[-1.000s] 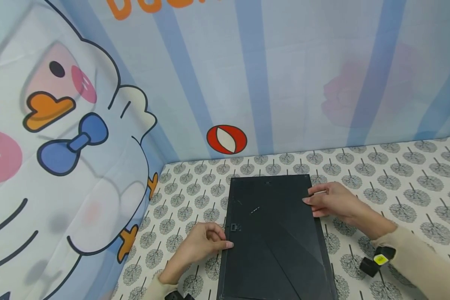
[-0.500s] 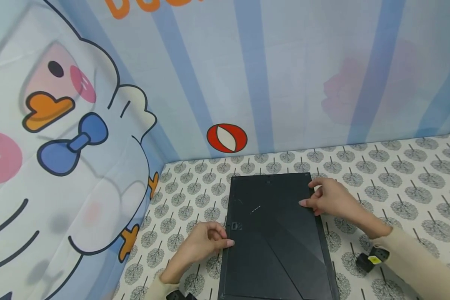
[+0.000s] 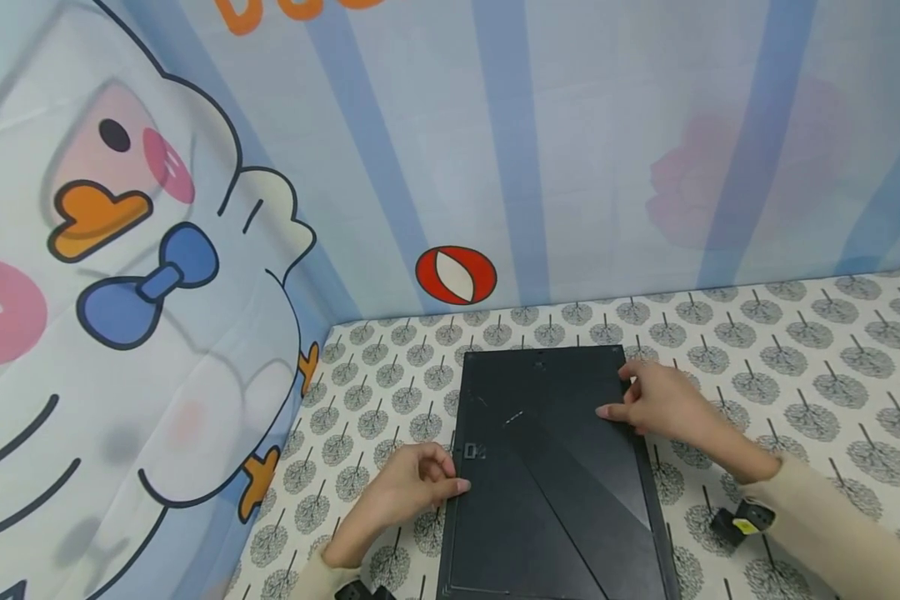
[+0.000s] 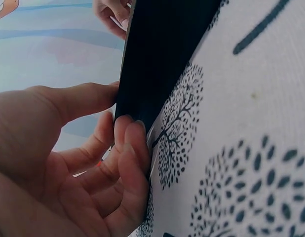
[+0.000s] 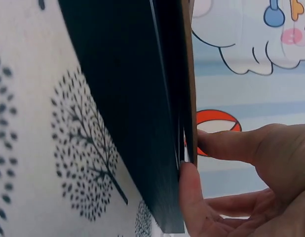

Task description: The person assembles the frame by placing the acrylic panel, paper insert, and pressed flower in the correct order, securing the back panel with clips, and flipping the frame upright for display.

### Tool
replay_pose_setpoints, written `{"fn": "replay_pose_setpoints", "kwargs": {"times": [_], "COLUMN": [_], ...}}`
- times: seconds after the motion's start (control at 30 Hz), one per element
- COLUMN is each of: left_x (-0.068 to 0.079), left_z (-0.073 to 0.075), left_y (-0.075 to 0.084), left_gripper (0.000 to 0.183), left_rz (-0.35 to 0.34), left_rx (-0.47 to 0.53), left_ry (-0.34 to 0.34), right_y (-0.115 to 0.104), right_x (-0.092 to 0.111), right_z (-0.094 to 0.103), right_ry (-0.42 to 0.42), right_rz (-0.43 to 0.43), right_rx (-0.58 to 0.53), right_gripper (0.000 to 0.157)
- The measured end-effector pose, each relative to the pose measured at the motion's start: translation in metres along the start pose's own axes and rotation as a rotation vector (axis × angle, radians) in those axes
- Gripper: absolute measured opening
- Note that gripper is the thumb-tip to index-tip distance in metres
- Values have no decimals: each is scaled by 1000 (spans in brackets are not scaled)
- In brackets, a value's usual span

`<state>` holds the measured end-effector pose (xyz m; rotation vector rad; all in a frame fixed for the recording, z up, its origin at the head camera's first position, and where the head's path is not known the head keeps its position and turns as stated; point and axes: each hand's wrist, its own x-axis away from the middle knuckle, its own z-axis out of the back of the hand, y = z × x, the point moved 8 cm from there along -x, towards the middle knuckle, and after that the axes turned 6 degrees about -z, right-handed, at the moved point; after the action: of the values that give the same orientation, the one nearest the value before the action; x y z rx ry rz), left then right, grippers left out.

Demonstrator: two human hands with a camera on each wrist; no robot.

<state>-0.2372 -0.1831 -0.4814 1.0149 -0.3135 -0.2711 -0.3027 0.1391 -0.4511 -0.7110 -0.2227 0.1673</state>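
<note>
A black picture frame (image 3: 654, 508) lies face down in the head view, its lower end cut off by the view's edge. Its dark backing board (image 3: 528, 517) bears a small metal hanger (image 3: 470, 451) near the left edge. My right hand (image 3: 663, 404) pinches the board's right edge, thumb on top and a fingertip beneath. In the right wrist view, a narrow gap shows between the board's brown edge (image 5: 190, 74) and the frame's side wall (image 5: 128, 108). My left hand (image 3: 405, 487) holds the frame's left edge, thumb on top, fingers curled against the side.
A white tablecloth (image 3: 765, 350) printed with grey trees spreads around the frame. Behind it hangs a blue striped backdrop (image 3: 585, 167) with a large cartoon duck (image 3: 217, 400) on the left. Black wrist cameras sit at both cuffs.
My right hand has shifted slightly inward, its thumb now farther over the board. A pale reflection on the board's right side has grown clearer. My left hand stays in place.
</note>
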Motion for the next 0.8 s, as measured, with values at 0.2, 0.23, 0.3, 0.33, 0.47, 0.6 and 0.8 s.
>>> {"fn": "replay_pose_setpoints", "kwargs": {"times": [0.2,0.23,0.3,0.33,0.47,0.6,0.8], "left_x": [0,0,0,-1,0,0,0], "left_z": [0,0,0,0,-1,-1,0], "left_y": [1,1,1,2,3,4,2], "left_gripper": [24,24,24,24,25,24,24], "left_rz": [1,5,4,5,7,7,14], "left_rx": [-10,-15,-20,-24,-37,-47,-85], "left_ry": [10,12,16,18,19,21,29], "right_y": [-8,-9,-11,-11,-16,-19,-9], "right_x": [5,6,8,10,25,49,77], "right_z": [-6,-7,-8,-10,-16,-27,-44], "right_ry": [-8,-12,-23,-33,-57,-86,-182], "right_rz": [19,21,24,21,73,173,247], "right_rx": [87,99,128,143,226,312,360], "right_gripper": [81,81,82,84,97,108,110]}}
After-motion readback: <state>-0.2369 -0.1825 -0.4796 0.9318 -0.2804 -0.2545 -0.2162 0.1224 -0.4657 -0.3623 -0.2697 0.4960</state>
